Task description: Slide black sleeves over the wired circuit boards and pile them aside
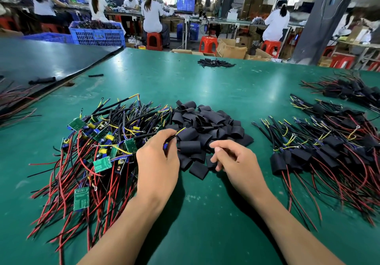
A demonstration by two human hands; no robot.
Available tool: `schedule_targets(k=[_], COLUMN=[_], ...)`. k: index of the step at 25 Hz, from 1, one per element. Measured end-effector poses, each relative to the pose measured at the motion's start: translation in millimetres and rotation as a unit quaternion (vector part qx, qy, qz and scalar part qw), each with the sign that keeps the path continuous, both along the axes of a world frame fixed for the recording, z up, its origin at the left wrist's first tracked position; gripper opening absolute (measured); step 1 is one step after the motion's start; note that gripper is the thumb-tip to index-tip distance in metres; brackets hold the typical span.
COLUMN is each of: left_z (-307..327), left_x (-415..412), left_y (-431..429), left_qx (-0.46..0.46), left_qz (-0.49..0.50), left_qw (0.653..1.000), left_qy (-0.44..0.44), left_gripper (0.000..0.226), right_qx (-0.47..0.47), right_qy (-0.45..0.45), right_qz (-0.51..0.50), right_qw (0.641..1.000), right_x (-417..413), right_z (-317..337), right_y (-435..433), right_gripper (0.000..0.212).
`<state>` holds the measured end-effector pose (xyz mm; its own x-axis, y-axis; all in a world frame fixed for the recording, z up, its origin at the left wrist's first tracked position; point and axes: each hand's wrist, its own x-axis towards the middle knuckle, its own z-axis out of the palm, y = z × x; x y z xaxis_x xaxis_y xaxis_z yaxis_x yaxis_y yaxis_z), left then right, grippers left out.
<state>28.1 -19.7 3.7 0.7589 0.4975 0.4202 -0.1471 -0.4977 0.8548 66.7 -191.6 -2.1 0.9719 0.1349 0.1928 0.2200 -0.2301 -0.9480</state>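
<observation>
A heap of black sleeves (205, 125) lies in the middle of the green table (205, 213). Left of it sprawls a tangle of bare green circuit boards with red, black and yellow wires (92, 151). To the right lies a pile of sleeved boards (329, 151). My left hand (158, 162) grips a wired board at the sleeve heap's near left edge; its wires stick out past my fingers and the board itself is mostly hidden. My right hand (232, 157) rests with curled fingers on the heap's near edge; whether it pinches a sleeve is hidden.
A small pile of thin black tubes (214, 62) lies at the table's far edge. A dark board (41, 63) covers the far left corner. More sleeved boards (349, 90) lie far right. Seated workers, blue crates and red stools fill the background.
</observation>
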Motion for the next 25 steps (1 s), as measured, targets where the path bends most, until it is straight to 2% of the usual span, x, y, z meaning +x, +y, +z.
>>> schedule_targets(k=[4, 7, 11, 15, 18, 21, 23, 25], left_z=[1.1, -0.5, -6.6, -8.2, -3.8, -2.9, -6.1, -9.4], left_x=[-6.4, -9.4, -8.7, -12.3, -16.8, -15.4, -15.9, -15.8], left_y=[-16.5, -22.6, -26.2, -30.5, -32.5, -29.0, -27.3, -28.1], left_qx=[-0.027, 0.022, 0.060, 0.110, 0.172, 0.166, 0.164, 0.160], left_qz=[-0.079, -0.138, -0.182, -0.207, -0.153, -0.122, -0.130, -0.162], left_qw=[0.995, 0.988, 0.980, 0.970, 0.959, 0.951, 0.957, 0.968], left_qy=[-0.057, -0.064, -0.049, -0.066, -0.167, -0.231, -0.201, -0.110], left_gripper=[0.024, 0.032, 0.040, 0.056, 0.044, 0.017, 0.009, 0.009], right_qx=[0.004, 0.085, 0.186, 0.273, 0.371, 0.461, 0.493, 0.536], right_qy=[-0.006, 0.022, 0.095, 0.126, 0.164, 0.188, 0.206, 0.220], right_qz=[0.074, 0.134, 0.101, 0.087, 0.075, 0.042, 0.028, 0.028], right_qw=[0.997, 0.987, 0.973, 0.950, 0.911, 0.866, 0.845, 0.815], right_x=[-7.1, -9.3, -5.0, -2.4, 2.1, 8.8, 11.4, 12.8], right_z=[3.2, 6.9, 6.4, 6.6, 17.6, 26.5, 29.7, 32.7], right_y=[7.8, 14.4, 15.1, 13.7, 8.9, -0.8, -4.7, -8.7], right_gripper=[0.014, 0.015, 0.031, 0.030, 0.031, 0.026, 0.026, 0.027])
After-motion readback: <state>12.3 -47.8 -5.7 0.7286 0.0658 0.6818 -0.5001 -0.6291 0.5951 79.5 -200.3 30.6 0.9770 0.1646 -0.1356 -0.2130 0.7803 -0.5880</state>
